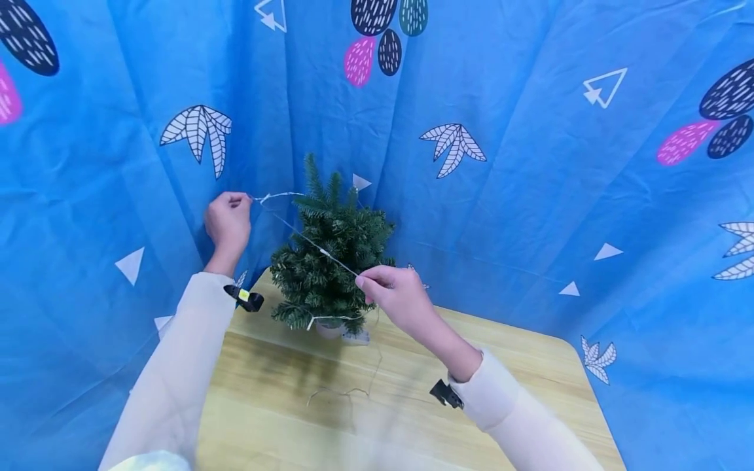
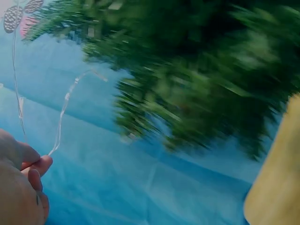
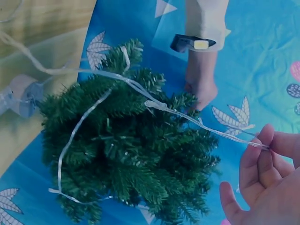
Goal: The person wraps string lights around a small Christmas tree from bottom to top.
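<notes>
A small artificial Christmas tree [image 1: 336, 229] stands on the table with a thin string of lights [image 1: 324, 252] around it. To its left, my left hand [image 1: 228, 222] pinches the wire between thumb and finger; the left wrist view shows the same hand [image 2: 21, 183] beside the blurred branches. My right hand [image 1: 403, 297], in front of the tree's right side, pinches another stretch, and the wire slants taut between both hands. Up close in the right wrist view, my right hand [image 3: 272, 183] holds several strands at the fingertips. A lower loop of lights crosses the bottom branches.
Loose wire [image 1: 341, 392] trails over the wooden table [image 1: 471, 405] in front of the tree. A pale pot [image 1: 328, 329] and a greyish object [image 1: 356, 337] sit under the branches. Blue patterned cloth [image 1: 501, 216] hangs close behind and at both sides.
</notes>
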A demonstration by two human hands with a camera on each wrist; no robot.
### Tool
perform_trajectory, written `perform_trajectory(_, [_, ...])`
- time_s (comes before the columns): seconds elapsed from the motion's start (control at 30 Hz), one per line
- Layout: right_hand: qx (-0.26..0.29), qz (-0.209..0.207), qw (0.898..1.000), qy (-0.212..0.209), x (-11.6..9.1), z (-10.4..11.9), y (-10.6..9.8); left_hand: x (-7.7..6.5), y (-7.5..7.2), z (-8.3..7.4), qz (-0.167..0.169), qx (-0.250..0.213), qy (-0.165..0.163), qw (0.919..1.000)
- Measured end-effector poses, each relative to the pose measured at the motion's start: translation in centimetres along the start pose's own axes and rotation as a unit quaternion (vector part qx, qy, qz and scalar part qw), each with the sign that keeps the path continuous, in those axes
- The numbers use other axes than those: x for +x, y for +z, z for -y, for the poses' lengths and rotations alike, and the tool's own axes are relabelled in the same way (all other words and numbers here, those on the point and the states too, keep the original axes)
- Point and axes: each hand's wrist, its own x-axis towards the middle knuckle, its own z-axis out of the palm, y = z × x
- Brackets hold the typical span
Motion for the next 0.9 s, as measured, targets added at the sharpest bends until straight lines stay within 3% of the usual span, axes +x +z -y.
perform_trajectory(0.13, [-0.006, 0.009, 1.000, 0.013, -1.0, -0.3, 0.2, -1.5, -0.2, 1.9, 0.009, 0.006, 0.018, 0.9998])
perform_trajectory(0.27, [-0.011, 0.020, 1.000, 0.021, -2.0, -0.7, 0.6, -3.2, -0.8, 3.6, 0.020, 0.013, 0.005, 0.9997])
perform_trajectory(0.43, [-0.020, 0.003, 1.000, -0.003, -3.3, -1.5, 0.4, -5.1, -1.3, 4.9, 0.027, 0.014, 0.003, 0.9995])
perform_trajectory(0.63, [-0.027, -0.008, 0.999, -0.022, -4.2, -2.3, 0.4, -6.4, -0.8, 6.4, 0.033, 0.037, 0.035, 0.9982])
perform_trajectory(0.9, [-0.011, -0.009, 1.000, -0.010, -4.9, -2.9, 0.6, -7.7, -1.1, 7.4, 0.045, 0.030, 0.018, 0.9984])
